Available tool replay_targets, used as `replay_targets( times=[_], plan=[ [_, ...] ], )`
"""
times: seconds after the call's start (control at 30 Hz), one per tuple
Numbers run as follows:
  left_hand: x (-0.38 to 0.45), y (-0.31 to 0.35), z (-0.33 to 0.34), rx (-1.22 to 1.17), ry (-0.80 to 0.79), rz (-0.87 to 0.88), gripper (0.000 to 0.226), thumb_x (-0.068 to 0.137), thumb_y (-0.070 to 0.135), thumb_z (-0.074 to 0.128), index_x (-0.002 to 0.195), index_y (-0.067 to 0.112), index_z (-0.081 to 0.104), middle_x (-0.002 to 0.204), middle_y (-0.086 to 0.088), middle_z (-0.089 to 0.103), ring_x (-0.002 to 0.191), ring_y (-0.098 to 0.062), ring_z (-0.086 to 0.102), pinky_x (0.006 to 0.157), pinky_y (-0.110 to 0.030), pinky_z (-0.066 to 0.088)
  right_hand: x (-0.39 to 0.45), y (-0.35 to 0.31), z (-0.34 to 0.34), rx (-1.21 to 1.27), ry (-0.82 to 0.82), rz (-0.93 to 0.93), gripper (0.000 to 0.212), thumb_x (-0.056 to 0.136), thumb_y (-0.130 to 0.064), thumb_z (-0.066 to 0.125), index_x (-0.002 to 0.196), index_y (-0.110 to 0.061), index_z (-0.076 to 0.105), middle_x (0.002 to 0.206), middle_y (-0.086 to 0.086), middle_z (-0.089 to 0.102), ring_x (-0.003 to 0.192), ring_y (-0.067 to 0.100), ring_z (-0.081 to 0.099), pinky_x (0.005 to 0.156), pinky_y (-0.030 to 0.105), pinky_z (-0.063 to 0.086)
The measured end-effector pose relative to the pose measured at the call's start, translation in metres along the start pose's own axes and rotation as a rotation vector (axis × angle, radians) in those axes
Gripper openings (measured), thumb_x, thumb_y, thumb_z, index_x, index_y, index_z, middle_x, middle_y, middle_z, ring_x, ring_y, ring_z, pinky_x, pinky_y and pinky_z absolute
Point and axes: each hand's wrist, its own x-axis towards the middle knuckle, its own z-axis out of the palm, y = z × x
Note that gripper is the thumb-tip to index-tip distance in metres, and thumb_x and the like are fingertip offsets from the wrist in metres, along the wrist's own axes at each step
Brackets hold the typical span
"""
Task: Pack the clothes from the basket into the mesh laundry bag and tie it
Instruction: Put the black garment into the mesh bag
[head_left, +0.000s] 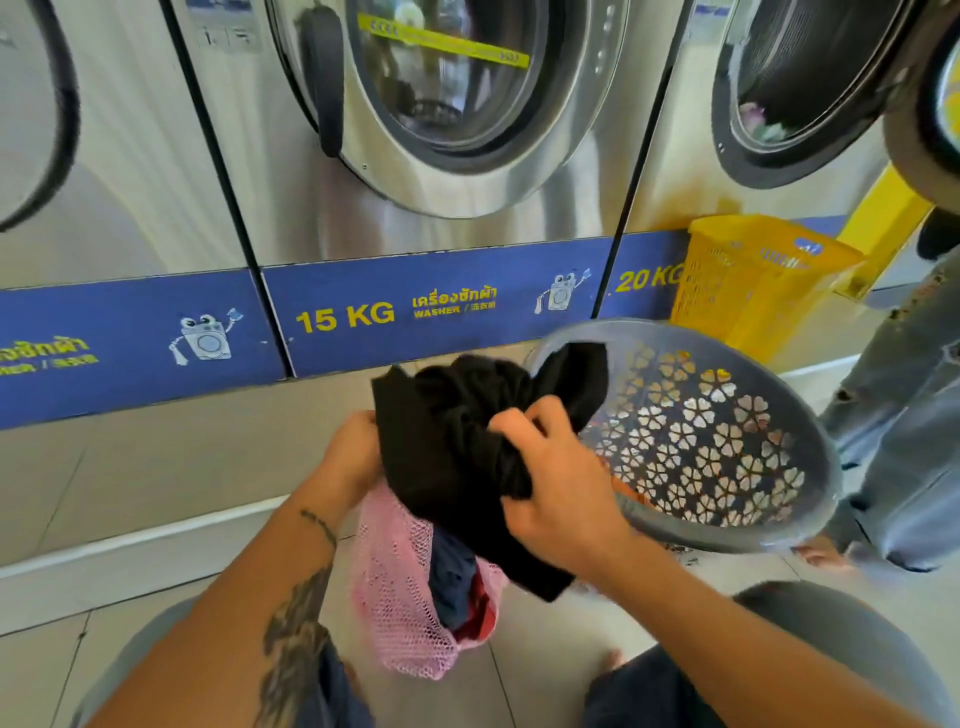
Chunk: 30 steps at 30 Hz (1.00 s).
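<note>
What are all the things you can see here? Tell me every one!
washing machines: three, silver with blue bottom strips, along the back.
yellow basket: one, on the floor by the right machine.
grey basket: one, flower-shaped holes, tilted, at the right.
black garment: one, bunched, held above the mesh bag.
mesh bag: one, pink, on the floor in the middle, blue and red clothes inside.
another person's legs: pale ripped jeans, far right.
left hand: behind the black garment, at the top of the bag.
right hand: gripping the black garment.
</note>
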Motion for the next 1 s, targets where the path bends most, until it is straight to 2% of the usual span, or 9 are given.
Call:
replay_targets(
  times=[0.13, 0.23, 0.33, 0.4, 0.5, 0.57, 0.63, 0.8, 1.0],
  plan=[
    [0.013, -0.012, -0.011, 0.060, 0.030, -0.042, 0.027, 0.094, 0.007, 0.055, 0.068, 0.007, 0.060, 0.060, -0.009, 0.052, 0.062, -0.019, 0.046, 0.055, -0.027, 0.035, -0.022, 0.005, 0.069, 0.051, -0.157, 0.122, 0.040, 0.078, -0.029, 0.057, 0.115, -0.035, 0.045, 0.108, -0.002, 0.035, 0.082, 0.034, 0.060, 0.062, 0.044, 0.051],
    [0.024, -0.023, -0.012, 0.122, 0.046, -0.032, 0.020, 0.093, 0.017, 0.059, 0.082, 0.005, 0.070, 0.073, -0.012, 0.063, 0.073, -0.024, 0.058, 0.064, -0.032, 0.045, -0.028, 0.004, 0.107, 0.059, -0.210, 0.175, 0.044, 0.077, -0.030, 0.057, 0.118, -0.036, 0.042, 0.110, -0.003, 0.034, 0.084, 0.031, 0.059, 0.064, 0.043, 0.052],
    [0.031, -0.031, -0.012, 0.226, 0.076, 0.057, 0.021, 0.094, 0.019, 0.056, 0.091, 0.006, 0.071, 0.086, -0.014, 0.070, 0.082, -0.028, 0.066, 0.072, -0.035, 0.051, -0.028, 0.000, 0.133, 0.041, -0.230, 0.179, 0.045, 0.079, -0.025, 0.059, 0.119, -0.035, 0.043, 0.111, -0.003, 0.034, 0.085, 0.031, 0.059, 0.062, 0.038, 0.046],
    [0.030, -0.033, -0.014, 0.367, 0.109, 0.134, 0.021, 0.097, 0.015, 0.050, 0.090, 0.005, 0.068, 0.086, -0.014, 0.069, 0.080, -0.026, 0.065, 0.067, -0.034, 0.050, -0.030, 0.003, 0.147, 0.048, -0.240, 0.191, 0.045, 0.079, -0.022, 0.060, 0.119, -0.034, 0.044, 0.111, -0.004, 0.034, 0.087, 0.029, 0.058, 0.062, 0.035, 0.043],
    [0.032, -0.037, -0.018, 0.613, 0.094, 0.279, 0.023, 0.096, 0.014, 0.048, 0.078, 0.011, 0.062, 0.077, -0.009, 0.065, 0.072, -0.025, 0.063, 0.061, -0.040, 0.052, -0.033, 0.010, 0.157, 0.300, -0.096, 0.286, 0.040, 0.072, -0.012, 0.058, 0.107, -0.031, 0.051, 0.104, -0.004, 0.042, 0.087, 0.018, 0.055, 0.072, 0.027, 0.043],
    [0.030, -0.034, -0.019, 0.722, 0.053, 0.344, 0.026, 0.093, 0.016, 0.049, 0.068, 0.019, 0.057, 0.070, -0.004, 0.061, 0.064, -0.021, 0.058, 0.052, -0.031, 0.043, -0.029, 0.017, 0.155, 0.493, 0.131, 0.453, 0.031, 0.071, -0.008, 0.056, 0.095, -0.028, 0.053, 0.095, 0.001, 0.050, 0.083, 0.014, 0.051, 0.075, 0.026, 0.040],
    [0.030, -0.030, -0.018, 0.755, 0.052, 0.378, 0.027, 0.089, 0.020, 0.044, 0.068, 0.020, 0.060, 0.070, -0.002, 0.061, 0.063, -0.021, 0.054, 0.053, -0.028, 0.037, -0.019, 0.025, 0.147, 0.560, 0.241, 0.553, 0.024, 0.076, -0.005, 0.057, 0.089, -0.025, 0.052, 0.090, 0.006, 0.053, 0.085, 0.013, 0.052, 0.074, 0.028, 0.039],
    [0.030, -0.027, -0.010, 0.667, 0.088, 0.335, 0.035, 0.093, 0.019, 0.043, 0.060, 0.020, 0.054, 0.065, -0.002, 0.058, 0.065, -0.024, 0.055, 0.056, -0.032, 0.042, -0.015, 0.025, 0.131, 0.456, 0.202, 0.404, 0.030, 0.078, 0.002, 0.062, 0.092, -0.023, 0.055, 0.093, 0.001, 0.048, 0.085, 0.000, 0.050, 0.071, 0.012, 0.038],
    [0.021, -0.016, -0.008, 0.358, 0.191, 0.139, 0.045, 0.095, 0.029, 0.054, 0.055, 0.013, 0.043, 0.055, -0.004, 0.040, 0.055, -0.018, 0.038, 0.050, -0.027, 0.030, -0.048, 0.012, 0.136, 0.360, 0.046, 0.156, 0.042, 0.068, -0.010, 0.069, 0.101, -0.028, 0.052, 0.103, -0.004, 0.037, 0.081, 0.019, 0.052, 0.064, 0.034, 0.048]
  ],
)
